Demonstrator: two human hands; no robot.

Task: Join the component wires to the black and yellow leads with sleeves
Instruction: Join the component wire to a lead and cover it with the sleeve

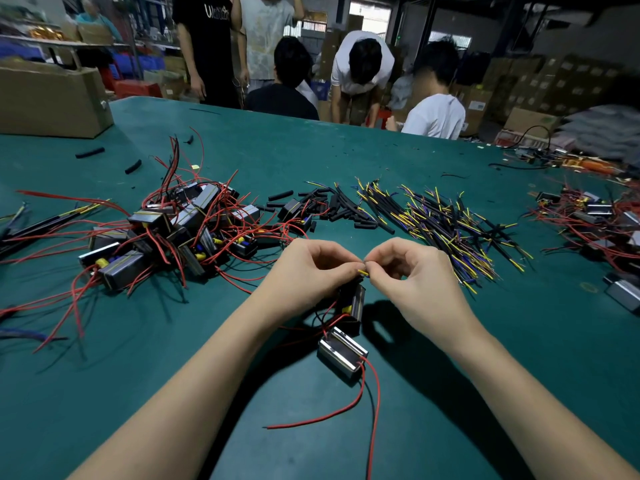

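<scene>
Early stage. Left hand (313,271) and right hand (408,271) both pinch a yellow lead (363,271) above one component (353,306); large unjoined component pile (173,233) and lead bundle (443,223) wait on tabletop (311,143).

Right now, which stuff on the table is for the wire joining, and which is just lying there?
For the job:
left hand
right hand
yellow wire end
component
black and yellow leads
sleeves

Just lying about:
cardboard box
far wire pile

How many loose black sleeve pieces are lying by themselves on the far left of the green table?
2 short black tube sleeves: one nearer the cardboard box, the other right of it, closer to the red-wired component pile. Smaller scraps may be hidden among the wires.
</scene>
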